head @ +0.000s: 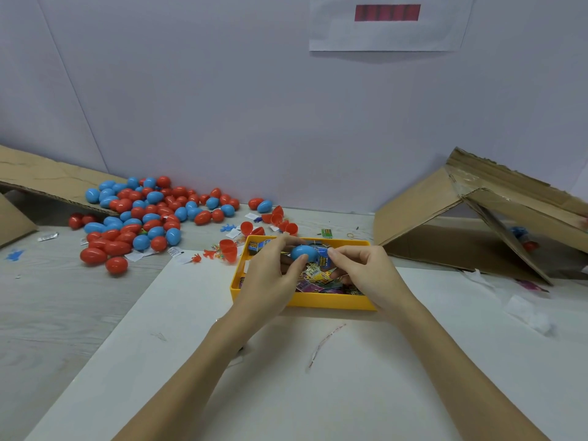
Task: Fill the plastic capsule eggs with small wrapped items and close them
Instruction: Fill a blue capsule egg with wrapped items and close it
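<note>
Egg pile point(149, 214) left of tray point(318, 302); box point(471, 218) right.

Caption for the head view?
Both hands hold a blue egg over the yellow tray.

We see a tipped brown cardboard box point(471, 218) at the right and a flat cardboard flap point(47, 183) at the left. A white paper sheet point(385, 33) with a red strip hangs on the pale wall point(222, 90).
</note>
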`<state>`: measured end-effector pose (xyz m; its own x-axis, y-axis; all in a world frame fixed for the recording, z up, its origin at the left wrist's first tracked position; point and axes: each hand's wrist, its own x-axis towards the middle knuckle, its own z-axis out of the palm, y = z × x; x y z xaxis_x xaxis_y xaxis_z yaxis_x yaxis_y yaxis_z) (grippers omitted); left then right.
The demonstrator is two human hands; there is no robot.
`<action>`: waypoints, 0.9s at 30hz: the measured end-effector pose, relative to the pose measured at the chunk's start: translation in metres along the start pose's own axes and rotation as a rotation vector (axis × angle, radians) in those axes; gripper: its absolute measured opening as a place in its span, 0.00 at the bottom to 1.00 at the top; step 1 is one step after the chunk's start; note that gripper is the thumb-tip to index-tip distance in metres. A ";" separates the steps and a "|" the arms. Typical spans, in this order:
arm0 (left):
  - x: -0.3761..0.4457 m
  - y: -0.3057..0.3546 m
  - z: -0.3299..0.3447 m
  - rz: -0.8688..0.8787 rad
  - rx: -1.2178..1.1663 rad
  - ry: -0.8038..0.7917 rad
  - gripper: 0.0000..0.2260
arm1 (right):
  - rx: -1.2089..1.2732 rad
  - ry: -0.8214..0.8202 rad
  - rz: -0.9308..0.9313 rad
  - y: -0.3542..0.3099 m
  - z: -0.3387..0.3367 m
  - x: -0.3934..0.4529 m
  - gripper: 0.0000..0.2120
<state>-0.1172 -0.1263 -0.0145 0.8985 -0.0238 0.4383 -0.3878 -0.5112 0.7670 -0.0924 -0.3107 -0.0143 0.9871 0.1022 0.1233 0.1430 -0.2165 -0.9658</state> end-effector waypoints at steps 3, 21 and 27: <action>-0.001 0.001 0.000 0.028 -0.024 -0.024 0.14 | -0.037 -0.025 -0.028 0.000 0.001 -0.001 0.10; 0.000 0.001 -0.001 -0.013 -0.103 0.023 0.15 | 0.018 0.026 -0.209 0.005 0.003 0.001 0.09; -0.001 0.003 -0.003 -0.038 -0.134 0.019 0.14 | 0.024 0.057 -0.218 0.004 0.004 0.000 0.11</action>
<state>-0.1199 -0.1255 -0.0117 0.9097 0.0101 0.4152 -0.3783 -0.3923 0.8385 -0.0924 -0.3080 -0.0192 0.9356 0.0889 0.3416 0.3523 -0.1724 -0.9199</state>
